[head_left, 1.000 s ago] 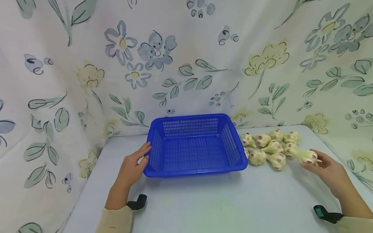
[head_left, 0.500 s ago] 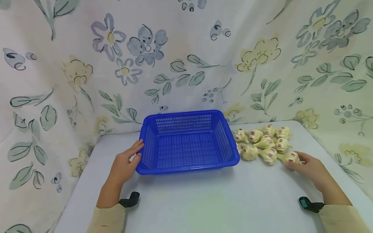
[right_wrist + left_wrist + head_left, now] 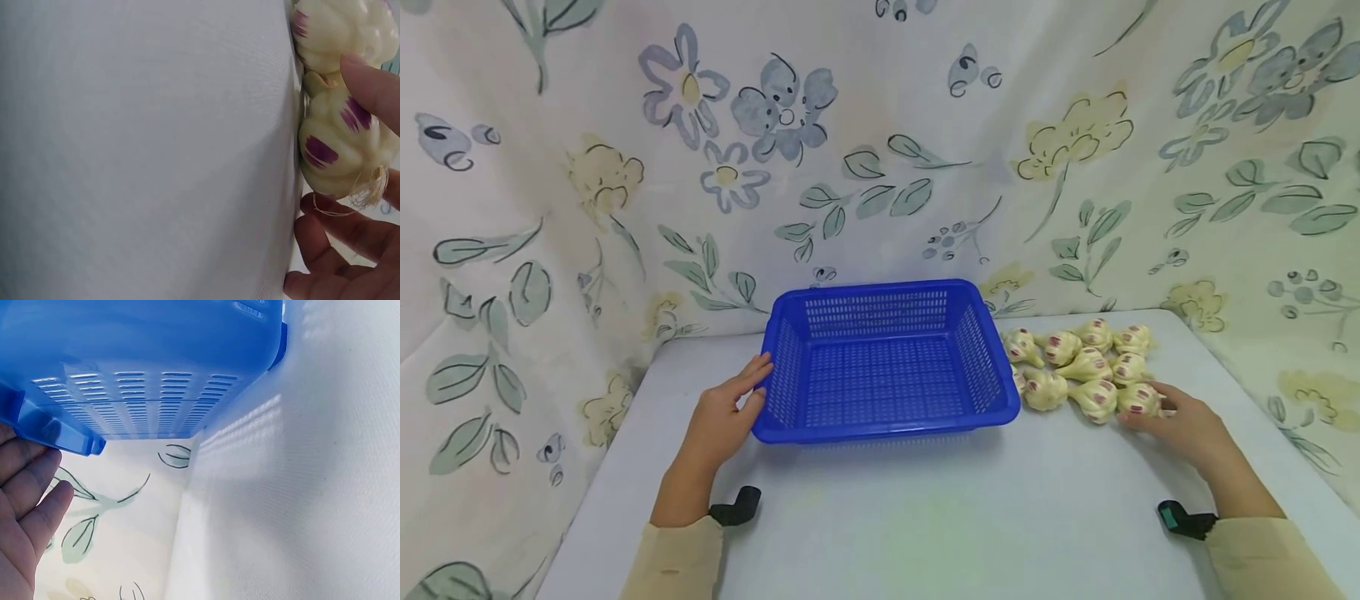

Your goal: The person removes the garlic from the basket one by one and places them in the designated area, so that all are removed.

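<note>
A blue plastic basket (image 3: 891, 432) with slotted walls stands on the white table. My left hand (image 3: 724, 417) is at its left side, fingertips against the rim. In the left wrist view the fingers (image 3: 39, 472) are nearly straight, touching the underside of the rim. My right hand (image 3: 1187, 429) grips a garlic bulb (image 3: 1138, 400) at the near right corner of a cluster of garlic bulbs (image 3: 1086, 365). The right wrist view shows the thumb (image 3: 375, 90) on top of this bulb, other fingers behind its root end, and a neighbouring bulb (image 3: 337, 34) touching it.
The garlic cluster lies close by the basket's right wall. Behind the table (image 3: 910, 517) hangs a floral curtain (image 3: 880, 150), near the basket's back rim. Each wrist carries a black camera mount (image 3: 737, 507).
My right hand has moved left with the garlic bulb and brought it up against the cluster. The left hand stays at the basket's rim. The head view has shifted slightly.
</note>
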Demonstrator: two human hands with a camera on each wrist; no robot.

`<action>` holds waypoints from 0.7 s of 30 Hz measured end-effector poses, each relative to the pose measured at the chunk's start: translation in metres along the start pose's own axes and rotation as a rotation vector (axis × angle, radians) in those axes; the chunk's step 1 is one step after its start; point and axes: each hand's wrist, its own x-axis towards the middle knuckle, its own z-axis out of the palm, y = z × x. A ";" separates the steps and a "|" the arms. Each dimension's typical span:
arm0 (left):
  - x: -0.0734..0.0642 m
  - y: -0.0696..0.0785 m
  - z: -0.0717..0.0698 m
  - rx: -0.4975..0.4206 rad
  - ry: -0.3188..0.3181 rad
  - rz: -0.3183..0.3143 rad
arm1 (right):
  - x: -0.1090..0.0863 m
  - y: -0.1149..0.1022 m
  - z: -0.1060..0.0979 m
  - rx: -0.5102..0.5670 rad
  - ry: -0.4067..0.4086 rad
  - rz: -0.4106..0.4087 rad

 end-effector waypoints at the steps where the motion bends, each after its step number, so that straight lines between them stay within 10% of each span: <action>1: 0.000 0.000 0.000 0.002 0.000 0.002 | 0.000 0.000 0.000 -0.009 0.001 0.003; 21: 0.001 0.008 0.007 -0.037 -0.034 -0.051 | -0.002 0.006 -0.017 0.008 -0.076 -0.001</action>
